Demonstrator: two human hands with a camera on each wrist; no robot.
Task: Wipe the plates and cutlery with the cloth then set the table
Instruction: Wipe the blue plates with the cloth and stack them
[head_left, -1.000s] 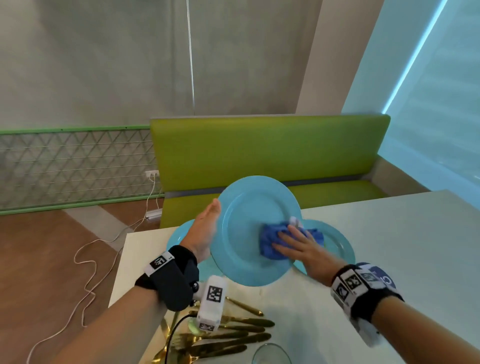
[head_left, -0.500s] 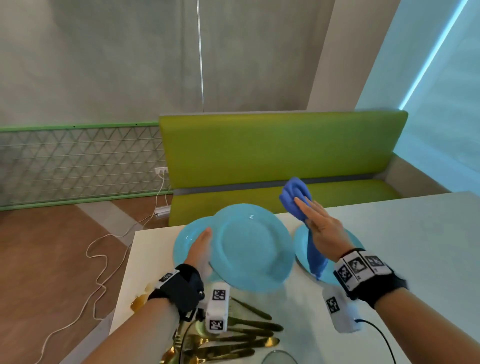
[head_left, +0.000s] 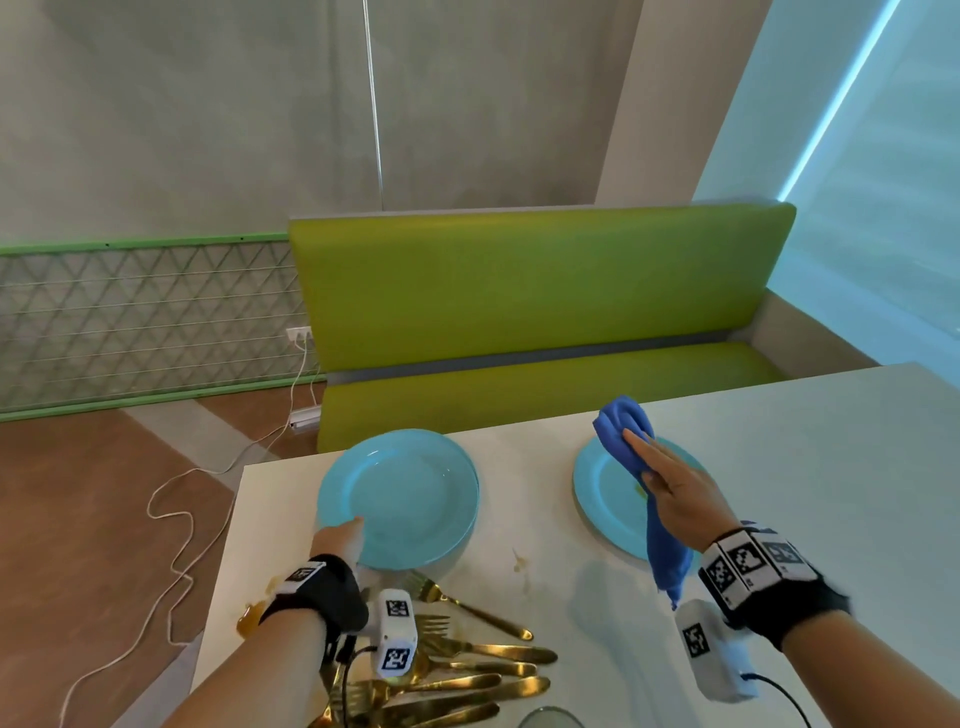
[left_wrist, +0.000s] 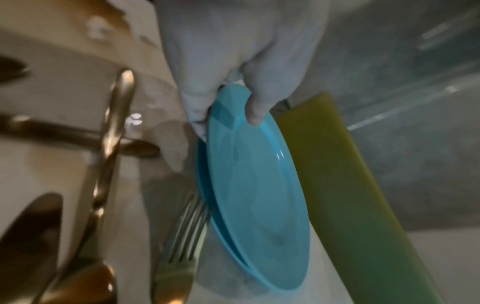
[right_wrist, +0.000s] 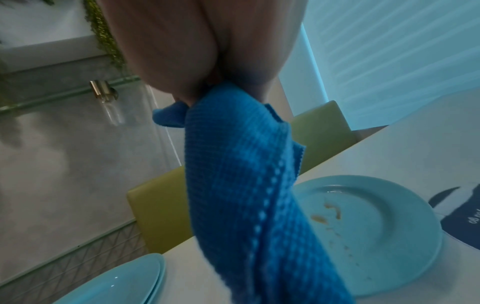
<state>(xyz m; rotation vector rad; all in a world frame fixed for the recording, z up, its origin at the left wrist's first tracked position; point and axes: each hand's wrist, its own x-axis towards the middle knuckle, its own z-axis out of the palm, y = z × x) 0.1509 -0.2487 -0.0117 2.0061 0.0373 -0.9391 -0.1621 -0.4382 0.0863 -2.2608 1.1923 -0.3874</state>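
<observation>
Left hand, at seven o'clock of the round turquoise ceramic plate, pinches that plate's near rim, thumb on top and fingers beneath, as the left wrist view shows; the plate lies on a second turquoise plate, of which only an edge shows below it. Gold-coloured metal forks and knives lie in a loose heap at six o'clock of this stack, on the pale tabletop, with brown spill marks just beside them. Right hand grasps the blue waffle-weave cloth, one end bunched above the fingers and the other hanging down over the soiled turquoise plate at three o'clock of the stack; brown smears mark its well. Judged step: one plate is being set down on the stack, and wiping passes to the soiled plate. The next move probably calls for the left hand to let go and steady that plate while the cloth is pressed onto the smears; the cutlery appears untouched.
</observation>
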